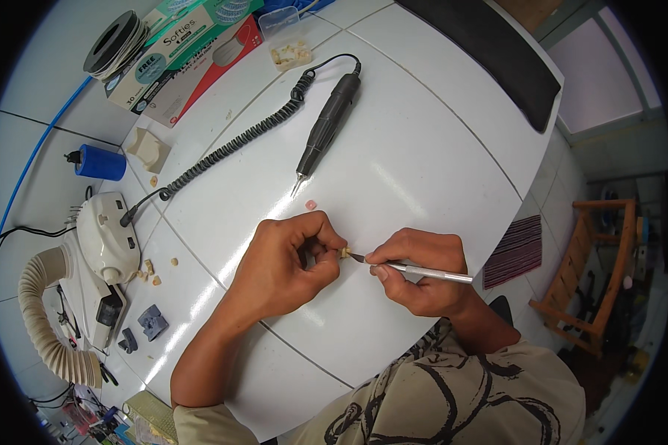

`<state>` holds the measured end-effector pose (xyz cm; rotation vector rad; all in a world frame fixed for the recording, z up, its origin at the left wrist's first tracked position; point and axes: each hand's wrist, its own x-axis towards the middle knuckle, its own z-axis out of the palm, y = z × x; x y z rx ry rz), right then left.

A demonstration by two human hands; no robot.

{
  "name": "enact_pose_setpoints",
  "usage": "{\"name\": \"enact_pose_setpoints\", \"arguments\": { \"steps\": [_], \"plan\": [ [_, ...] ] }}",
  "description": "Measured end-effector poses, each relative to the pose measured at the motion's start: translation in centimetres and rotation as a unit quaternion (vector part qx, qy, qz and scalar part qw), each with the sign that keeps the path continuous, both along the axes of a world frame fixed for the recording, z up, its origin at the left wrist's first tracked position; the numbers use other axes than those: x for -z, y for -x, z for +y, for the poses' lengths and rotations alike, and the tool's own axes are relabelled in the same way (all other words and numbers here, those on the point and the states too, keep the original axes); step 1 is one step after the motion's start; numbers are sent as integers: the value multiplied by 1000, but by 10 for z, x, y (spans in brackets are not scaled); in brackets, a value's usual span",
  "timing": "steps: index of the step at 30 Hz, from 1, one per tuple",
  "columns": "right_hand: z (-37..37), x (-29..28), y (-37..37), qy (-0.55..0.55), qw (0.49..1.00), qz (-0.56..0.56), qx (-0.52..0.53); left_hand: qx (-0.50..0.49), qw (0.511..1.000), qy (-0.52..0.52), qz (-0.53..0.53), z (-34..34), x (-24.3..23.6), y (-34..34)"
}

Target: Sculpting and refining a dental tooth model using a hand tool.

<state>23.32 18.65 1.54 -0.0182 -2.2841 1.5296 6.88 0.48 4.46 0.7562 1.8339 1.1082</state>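
Observation:
Between the thumb and forefinger of my left hand [289,256] is a small yellowish tooth-like piece [344,253], partly hidden by the fingertips. My right hand [427,274] grips a craft knife [445,274] like a pen. Its silver handle points off to the right, and the small blade meets the piece or lies right beside it; I cannot tell which. Just beyond my left hand, a small pink piece [311,205] lies on the white tabletop [423,170]. Farther back rests a black rotary handpiece [328,122], its metal tip toward me.
A coiled black cord [237,141] links the handpiece to a white control unit [107,233] at left. Near it are a ribbed hose [41,311], grey blocks [153,323] and yellowish bits [149,265]. Boxes [193,59], a wire spool [116,44] and a plastic container [289,53] stand behind.

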Motion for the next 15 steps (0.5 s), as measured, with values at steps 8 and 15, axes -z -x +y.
{"name": "enact_pose_setpoints", "arguments": {
  "steps": [8,15],
  "plan": [
    [1,-3,0,-5,1000,-16,-8,-13,999,-40,16,-1,7,-2],
    [1,1,-2,0,1000,31,-3,-6,1000,-6,0,1,1,0]
  ]
}}
